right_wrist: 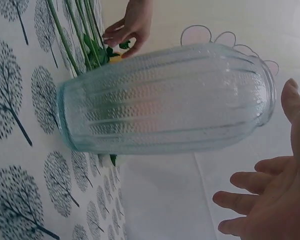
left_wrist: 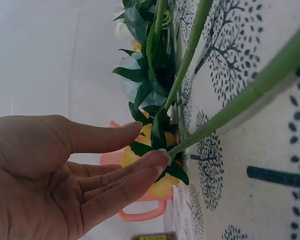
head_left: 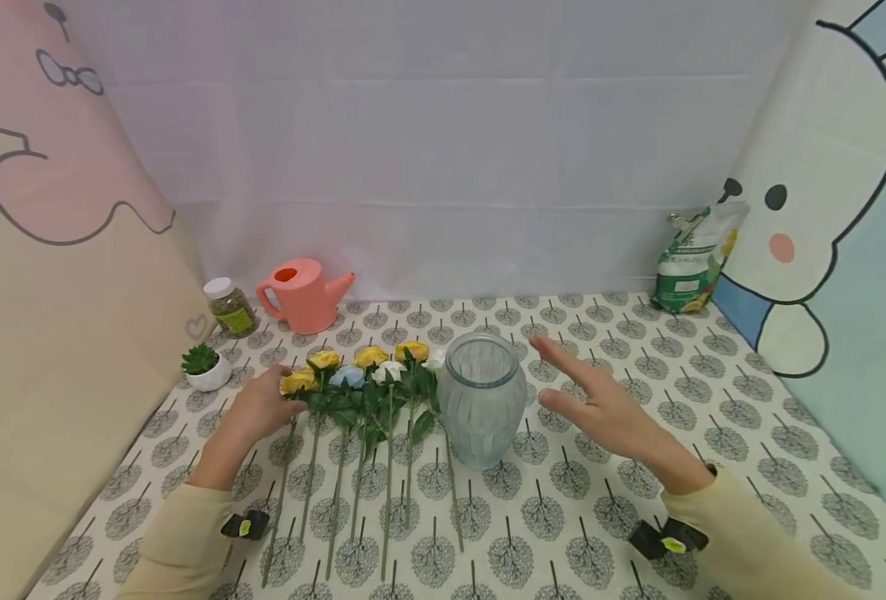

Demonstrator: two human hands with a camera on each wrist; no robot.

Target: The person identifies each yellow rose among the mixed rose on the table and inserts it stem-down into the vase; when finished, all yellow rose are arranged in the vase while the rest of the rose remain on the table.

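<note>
Several artificial flowers with long green stems lie side by side on the patterned cloth, with yellow, blue and white heads. My left hand is at the leftmost yellow flower. In the left wrist view its fingertips touch or nearly touch the green stem just below the bloom, and a gap shows between thumb and fingers. A clear bluish ribbed glass vase stands upright right of the flowers. Beside it, my right hand hovers with fingers spread, apart from the glass and holding nothing.
A pink watering can stands at the back left, near a lidded jar and a small potted succulent. A green and white bag leans at the back right. Printed fabric walls enclose the table on three sides.
</note>
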